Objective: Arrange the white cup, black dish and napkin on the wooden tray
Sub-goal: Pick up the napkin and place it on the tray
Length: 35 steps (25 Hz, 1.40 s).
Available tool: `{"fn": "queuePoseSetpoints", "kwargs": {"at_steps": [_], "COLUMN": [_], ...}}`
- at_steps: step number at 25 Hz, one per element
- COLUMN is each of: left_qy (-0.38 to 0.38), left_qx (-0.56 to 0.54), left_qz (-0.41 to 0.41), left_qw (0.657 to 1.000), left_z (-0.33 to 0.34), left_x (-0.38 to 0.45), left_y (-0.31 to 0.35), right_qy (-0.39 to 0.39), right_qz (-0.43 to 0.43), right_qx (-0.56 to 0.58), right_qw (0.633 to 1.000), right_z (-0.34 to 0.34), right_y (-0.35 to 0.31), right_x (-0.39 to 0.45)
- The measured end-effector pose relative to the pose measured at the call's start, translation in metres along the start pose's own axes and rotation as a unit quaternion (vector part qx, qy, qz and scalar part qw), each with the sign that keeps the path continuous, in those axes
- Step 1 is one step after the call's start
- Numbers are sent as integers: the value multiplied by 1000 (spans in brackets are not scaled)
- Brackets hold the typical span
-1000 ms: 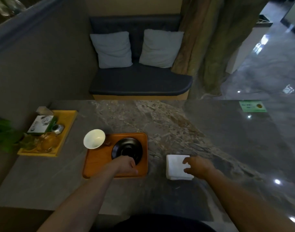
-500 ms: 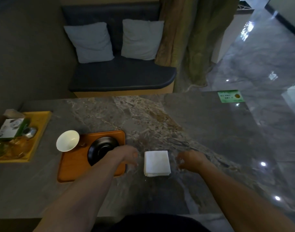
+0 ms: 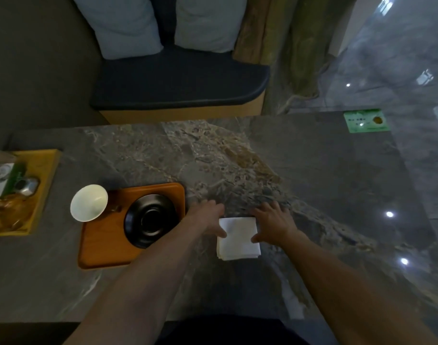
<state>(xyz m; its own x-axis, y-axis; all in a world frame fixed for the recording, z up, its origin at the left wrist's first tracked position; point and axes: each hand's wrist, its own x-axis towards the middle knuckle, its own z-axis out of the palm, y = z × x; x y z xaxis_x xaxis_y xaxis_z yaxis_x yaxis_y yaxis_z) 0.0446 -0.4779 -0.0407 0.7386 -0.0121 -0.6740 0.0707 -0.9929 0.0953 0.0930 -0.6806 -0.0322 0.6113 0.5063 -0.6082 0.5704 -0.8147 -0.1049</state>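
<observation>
A folded white napkin point(image 3: 239, 239) lies flat on the marble table, just right of the orange wooden tray point(image 3: 101, 247). My left hand point(image 3: 209, 217) rests at the napkin's left edge and my right hand point(image 3: 272, 221) at its right edge. Both have fingers spread, with the thumbs touching the napkin's sides. The black dish point(image 3: 150, 220) sits on the right half of the tray. The white cup point(image 3: 88, 202) stands at the tray's far left corner, partly over the rim.
A yellow tray point(image 3: 42, 185) with a box, a metal piece and glassware stands at the table's left edge. A green card point(image 3: 366, 120) lies at the far right corner. A dark bench with two pillows is beyond the table.
My left hand left the black dish and moved right to the napkin's left side. My right hand lifted off the napkin and came back to its right edge. The view tilted down.
</observation>
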Motion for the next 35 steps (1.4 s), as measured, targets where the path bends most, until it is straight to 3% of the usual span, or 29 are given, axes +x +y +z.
{"fn": "queuePoseSetpoints", "kwargs": {"at_steps": [10,15,20,27,29,35], "left_qy": [79,95,123,182,210,307], "left_qx": [-52,-205,-407,-692,-705,-677], "left_qz": [-18,-31,-15,-6,-2,7], "left_qw": [995,974,905,699,678,669], "left_z": [19,30,39,33,29,23], "left_x": [-3,-19,-45,-89,-104,-142], "left_y": [14,16,15,27,36,57], "right_qy": [55,62,69,105,137,190], "right_qz": [-1,22,37,-19,-11,2], "right_qx": [48,182,401,677,695,669], "right_qw": [997,981,913,728,706,719], "right_z": [16,30,31,-4,-10,-13], "right_y": [-7,-6,-4,-15,-23,-42], "right_x": [8,-3,-31,-88,-97,-109]}}
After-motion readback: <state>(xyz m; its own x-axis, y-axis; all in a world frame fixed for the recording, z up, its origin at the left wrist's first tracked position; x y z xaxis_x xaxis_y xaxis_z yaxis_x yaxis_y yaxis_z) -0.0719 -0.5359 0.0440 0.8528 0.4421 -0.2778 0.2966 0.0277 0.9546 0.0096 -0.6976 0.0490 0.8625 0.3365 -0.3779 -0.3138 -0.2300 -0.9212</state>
